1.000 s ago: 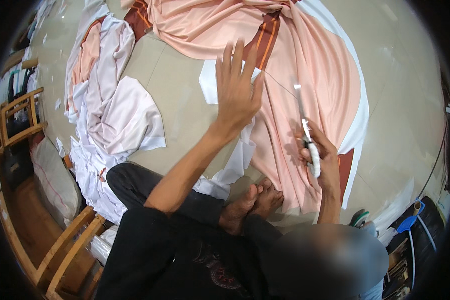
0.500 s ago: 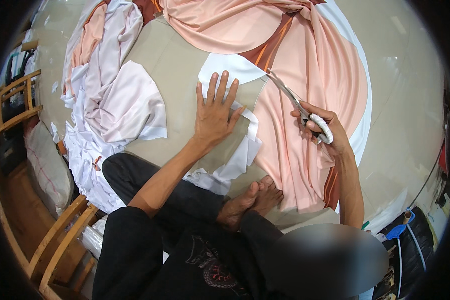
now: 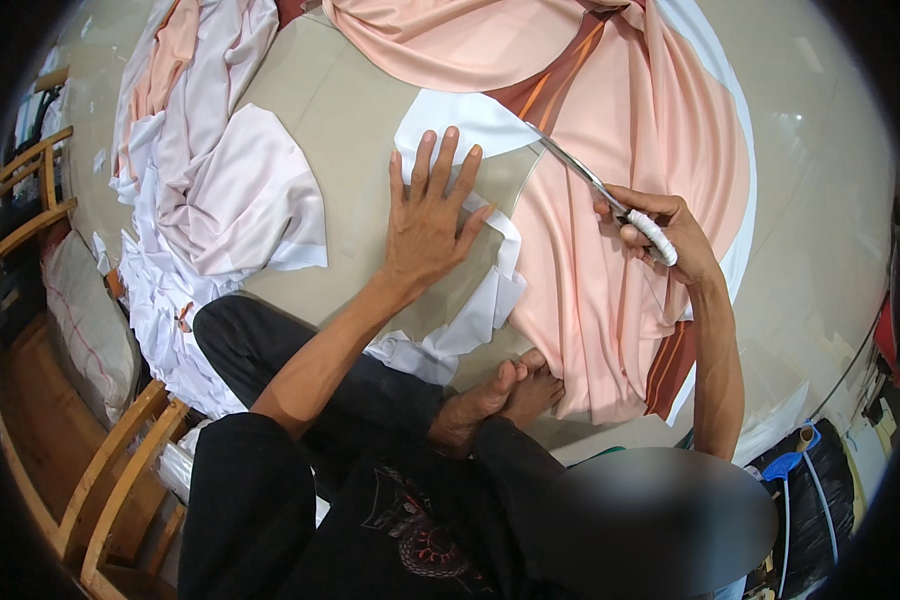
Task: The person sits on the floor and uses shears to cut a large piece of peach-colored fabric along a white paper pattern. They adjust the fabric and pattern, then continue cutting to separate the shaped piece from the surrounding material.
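Observation:
My left hand (image 3: 425,225) lies flat with fingers spread, its fingertips on the white edge (image 3: 450,112) of a large peach cloth (image 3: 620,290). In my right hand (image 3: 678,232) are metal scissors (image 3: 585,172) whose handle is wrapped in white. The scissors point up and left, their tip at the white edge beside a brown band with orange stripes (image 3: 562,75). Their blades look nearly together. From near my left thumb, a narrow white strip of cloth (image 3: 470,315) curves down toward my bare feet (image 3: 505,395).
A pale cloth (image 3: 245,190) and a heap of white scraps (image 3: 175,335) lie on the left over the tiled floor (image 3: 340,130). Wooden furniture frames (image 3: 120,470) and a pale sack (image 3: 85,315) stand at the far left. A blue-handled item (image 3: 782,466) is at the lower right.
The scissor blades have come closer together at the cloth's white edge, and my right hand has turned slightly. My left hand stays spread on the cloth. The whole view has shifted a little.

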`<action>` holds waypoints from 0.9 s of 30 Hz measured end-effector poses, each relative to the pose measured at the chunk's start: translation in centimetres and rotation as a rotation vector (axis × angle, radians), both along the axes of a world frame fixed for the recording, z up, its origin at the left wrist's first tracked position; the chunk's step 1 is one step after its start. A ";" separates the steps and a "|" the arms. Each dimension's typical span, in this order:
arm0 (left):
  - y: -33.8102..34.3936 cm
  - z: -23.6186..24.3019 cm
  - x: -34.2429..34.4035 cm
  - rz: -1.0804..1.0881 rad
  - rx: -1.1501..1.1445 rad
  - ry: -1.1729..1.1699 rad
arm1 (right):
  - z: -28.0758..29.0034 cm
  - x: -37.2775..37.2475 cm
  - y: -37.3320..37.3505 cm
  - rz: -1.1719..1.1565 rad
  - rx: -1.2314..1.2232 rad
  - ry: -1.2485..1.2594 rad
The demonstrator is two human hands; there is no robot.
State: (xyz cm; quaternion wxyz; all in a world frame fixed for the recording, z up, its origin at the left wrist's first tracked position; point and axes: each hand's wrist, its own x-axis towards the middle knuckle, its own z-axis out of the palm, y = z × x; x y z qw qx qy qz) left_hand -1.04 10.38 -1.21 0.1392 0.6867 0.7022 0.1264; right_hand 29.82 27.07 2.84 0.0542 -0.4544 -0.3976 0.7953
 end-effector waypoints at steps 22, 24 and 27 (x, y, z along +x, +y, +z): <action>-0.1 -0.1 -0.1 0.028 0.005 -0.040 | 0.6 -0.2 2.6 0.156 0.059 -0.059; -0.1 -0.1 -0.1 0.030 0.009 -0.045 | 0.7 -0.2 2.7 0.163 0.066 -0.056; -0.2 -0.2 -0.1 0.033 0.015 -0.053 | 1.0 -0.5 2.5 0.193 0.139 -0.104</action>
